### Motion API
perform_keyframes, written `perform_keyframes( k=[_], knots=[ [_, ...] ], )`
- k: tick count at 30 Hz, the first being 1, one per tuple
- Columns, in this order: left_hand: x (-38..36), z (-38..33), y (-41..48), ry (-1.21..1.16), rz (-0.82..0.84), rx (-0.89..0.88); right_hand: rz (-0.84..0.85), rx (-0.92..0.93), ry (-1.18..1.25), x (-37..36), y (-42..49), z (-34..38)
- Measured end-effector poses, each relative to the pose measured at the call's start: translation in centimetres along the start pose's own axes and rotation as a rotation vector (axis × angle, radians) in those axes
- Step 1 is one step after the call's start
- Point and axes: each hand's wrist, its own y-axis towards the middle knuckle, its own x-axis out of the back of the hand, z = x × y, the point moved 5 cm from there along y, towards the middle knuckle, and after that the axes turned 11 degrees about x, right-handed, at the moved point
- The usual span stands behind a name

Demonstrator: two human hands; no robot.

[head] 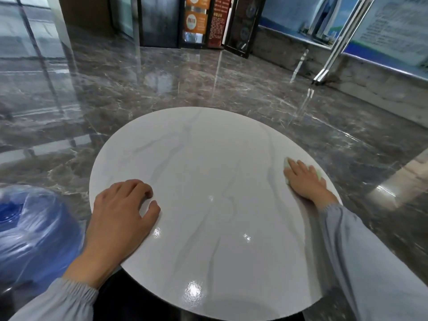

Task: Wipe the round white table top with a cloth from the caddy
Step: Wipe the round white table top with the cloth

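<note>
Round white table top [208, 172]: right hand [305, 181] flat on pale, likely limp cloth [286, 165] at right edge; left hand [120, 212] empty, loosely curled.

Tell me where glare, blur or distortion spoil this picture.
Head view: small glare spots shine on the table top near its front edge; the blue water bottle at lower left looks blurred; the wide-angle lens bends the floor lines toward the edges.
</note>
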Motion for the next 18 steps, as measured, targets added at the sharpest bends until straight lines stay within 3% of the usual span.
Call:
perform_keyframes(
  k=[7, 12, 18],
  knots=[
    [-0.1, -0.1, 0.2, 0.009, 0.011, 0.008, -0.029, -0.095, 0.006, 1.3, 0.4, -3.6],
    [-0.1, 0.1, 0.2, -0.014, 0.006, 0.038, 0.005, -0.094, -0.041, 1.1, 5.6, -5.3],
    [-0.3, 0.3, 0.3, -0.044, -0.006, 0.032, 0.045, 0.021, -0.039, 1.7, 8.4, 4.5]
  ],
)
